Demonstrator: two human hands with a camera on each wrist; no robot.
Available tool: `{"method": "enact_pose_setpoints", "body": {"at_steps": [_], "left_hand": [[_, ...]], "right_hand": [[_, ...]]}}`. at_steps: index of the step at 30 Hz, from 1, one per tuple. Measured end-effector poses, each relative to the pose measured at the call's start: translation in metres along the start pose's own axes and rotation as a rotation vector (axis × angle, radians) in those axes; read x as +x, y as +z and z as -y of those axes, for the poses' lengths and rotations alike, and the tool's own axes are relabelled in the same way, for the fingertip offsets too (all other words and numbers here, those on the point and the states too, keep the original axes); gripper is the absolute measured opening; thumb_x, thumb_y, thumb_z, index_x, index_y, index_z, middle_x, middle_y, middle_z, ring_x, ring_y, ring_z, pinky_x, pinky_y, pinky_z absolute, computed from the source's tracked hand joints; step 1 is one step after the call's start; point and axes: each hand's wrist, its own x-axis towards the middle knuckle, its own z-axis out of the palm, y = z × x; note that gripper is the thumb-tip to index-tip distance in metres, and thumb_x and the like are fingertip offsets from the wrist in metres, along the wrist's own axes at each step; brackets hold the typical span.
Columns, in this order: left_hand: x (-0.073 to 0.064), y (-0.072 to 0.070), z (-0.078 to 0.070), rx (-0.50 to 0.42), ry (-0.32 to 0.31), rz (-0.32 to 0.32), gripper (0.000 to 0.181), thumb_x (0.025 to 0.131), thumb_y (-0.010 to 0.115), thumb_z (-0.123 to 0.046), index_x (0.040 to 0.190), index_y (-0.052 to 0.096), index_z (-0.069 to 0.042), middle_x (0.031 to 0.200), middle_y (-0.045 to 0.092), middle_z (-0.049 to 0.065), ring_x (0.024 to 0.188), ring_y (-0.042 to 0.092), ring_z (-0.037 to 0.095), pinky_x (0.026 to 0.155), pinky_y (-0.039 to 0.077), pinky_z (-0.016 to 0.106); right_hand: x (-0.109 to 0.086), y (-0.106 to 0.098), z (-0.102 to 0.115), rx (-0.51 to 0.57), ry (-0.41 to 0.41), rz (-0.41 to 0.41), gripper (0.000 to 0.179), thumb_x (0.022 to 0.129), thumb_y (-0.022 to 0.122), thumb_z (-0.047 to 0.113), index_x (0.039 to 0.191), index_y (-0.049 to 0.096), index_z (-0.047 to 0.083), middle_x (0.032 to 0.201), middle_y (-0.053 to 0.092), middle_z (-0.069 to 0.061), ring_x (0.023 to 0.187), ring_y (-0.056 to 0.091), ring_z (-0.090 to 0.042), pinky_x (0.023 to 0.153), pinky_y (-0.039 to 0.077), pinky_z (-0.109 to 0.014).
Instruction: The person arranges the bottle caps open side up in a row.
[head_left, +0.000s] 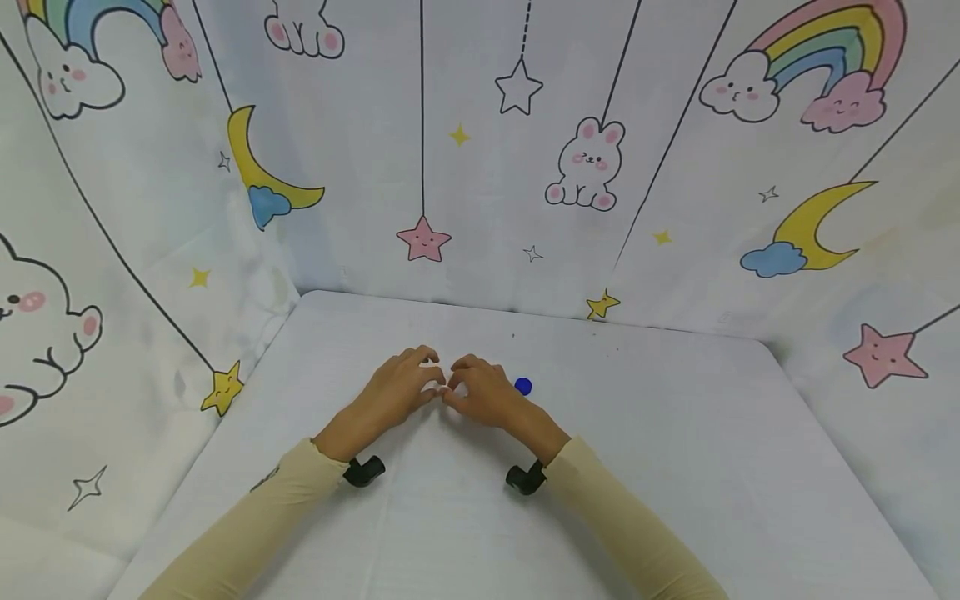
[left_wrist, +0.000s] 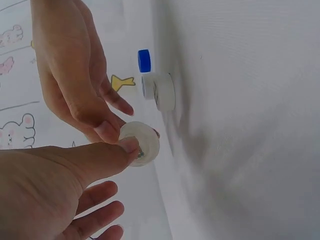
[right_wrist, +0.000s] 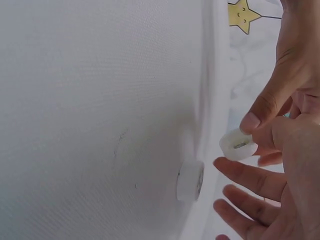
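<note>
A small white round bottle cap point(left_wrist: 146, 142) with its hollow side showing is between my two hands. My left hand point(head_left: 401, 386) pinches it, its thumb point(left_wrist: 112, 159) lying across the opening and the other fingers spread loosely. Thumb and fingers of my right hand point(head_left: 487, 393) pinch the same rim from the other side. Dark greenish marks show inside the cap point(right_wrist: 239, 145) in the right wrist view. A blue cap point(head_left: 523, 386) lies beside the right wrist on the white table point(head_left: 637, 467); the left wrist view shows white caps point(left_wrist: 164, 92) near it.
One white cap point(right_wrist: 188, 181) stands on the tabletop in the right wrist view. Behind the table's far edge hangs a white cloth backdrop point(head_left: 360, 167) printed with stars, moons and rabbits. Black wrist cameras point(head_left: 365, 472) sit under both wrists.
</note>
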Motion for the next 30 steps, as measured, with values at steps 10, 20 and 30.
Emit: {"method": "enact_pose_setpoints", "body": {"at_steps": [10, 20, 30], "left_hand": [[0.005, -0.001, 0.003, -0.156, -0.178, 0.117, 0.016, 0.098, 0.078, -0.023, 0.107, 0.081, -0.009, 0.136, 0.063, 0.014, 0.127, 0.059, 0.037, 0.104, 0.053, 0.051], [0.008, -0.005, 0.006, -0.303, -0.314, 0.206, 0.025, 0.102, 0.073, -0.026, 0.108, 0.081, -0.004, 0.138, 0.061, 0.020, 0.133, 0.052, 0.043, 0.110, 0.046, 0.056], [0.009, -0.004, 0.011, -0.415, -0.322, 0.274, 0.029, 0.105, 0.068, -0.026, 0.109, 0.080, 0.000, 0.137, 0.060, 0.024, 0.133, 0.050, 0.046, 0.111, 0.041, 0.060]], "right_hand": [[-0.005, -0.003, -0.002, -0.035, -0.020, -0.038, 0.030, 0.103, 0.068, 0.036, 0.124, 0.071, 0.015, 0.139, 0.064, -0.008, 0.132, 0.060, -0.027, 0.108, 0.047, -0.058], [-0.006, 0.006, -0.005, -0.130, -0.084, -0.066, 0.049, 0.096, 0.080, 0.041, 0.133, 0.062, 0.015, 0.136, 0.063, -0.004, 0.127, 0.062, -0.024, 0.108, 0.049, -0.052], [-0.006, 0.006, -0.007, -0.185, -0.159, -0.126, 0.037, 0.096, 0.080, 0.036, 0.123, 0.069, 0.014, 0.129, 0.065, -0.001, 0.119, 0.064, -0.020, 0.101, 0.053, -0.047]]}}
